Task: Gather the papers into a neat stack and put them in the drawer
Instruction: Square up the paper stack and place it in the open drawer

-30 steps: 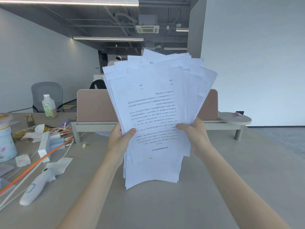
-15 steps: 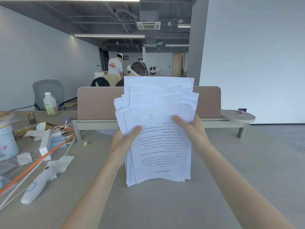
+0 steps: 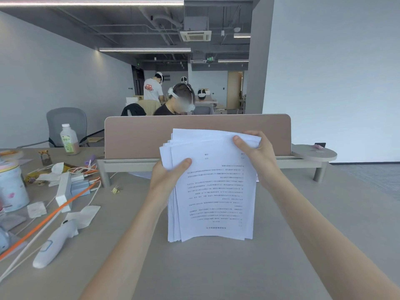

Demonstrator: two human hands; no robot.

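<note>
- Currently, a sheaf of printed papers (image 3: pixel 213 187) is being squared upright on the desk (image 3: pixel 216 267), gripped by left hand (image 3: pixel 167 176) and right hand (image 3: pixel 254 152).
- Next, a drawer, unseen, is likely being needed.

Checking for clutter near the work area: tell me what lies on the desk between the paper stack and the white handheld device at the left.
Head view: bare desk, crossed only by the left forearm, between the paper stack and the white handheld device.

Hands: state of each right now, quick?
Left hand: closed on the paper stack, thumb across its left edge.
Right hand: closed on the stack's top right corner.
</note>
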